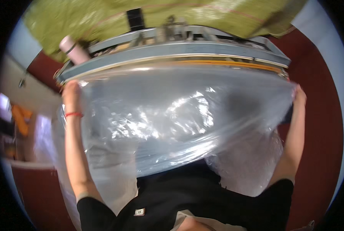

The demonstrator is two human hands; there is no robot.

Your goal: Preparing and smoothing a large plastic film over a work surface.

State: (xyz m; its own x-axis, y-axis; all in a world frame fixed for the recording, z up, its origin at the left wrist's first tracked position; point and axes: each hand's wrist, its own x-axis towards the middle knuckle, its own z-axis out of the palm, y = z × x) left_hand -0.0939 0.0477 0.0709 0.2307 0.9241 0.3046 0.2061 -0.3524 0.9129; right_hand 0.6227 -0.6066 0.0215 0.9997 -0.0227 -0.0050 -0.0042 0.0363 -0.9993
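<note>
A wide sheet of clear plastic film (160, 100) is stretched between my two hands, its glossy folds hanging down toward my waist. My left hand (71, 94), with a red band at the wrist, is closed on the film's far left corner. At the far right corner my right hand (299, 95) pinches the film's edge. The film's far edge lies along the front of a long blue-grey metal machine frame (179, 49) with an orange strip (229, 64) under its bar. What lies beneath the film is mostly hidden.
A pink bottle (75, 50) leans at the machine's left end. Yellow-green sheeting (83, 19) covers the area behind it, with a small black object (135, 19) against it. Looser plastic (253, 161) hangs below on the right. Dark red and pale blue walls flank me.
</note>
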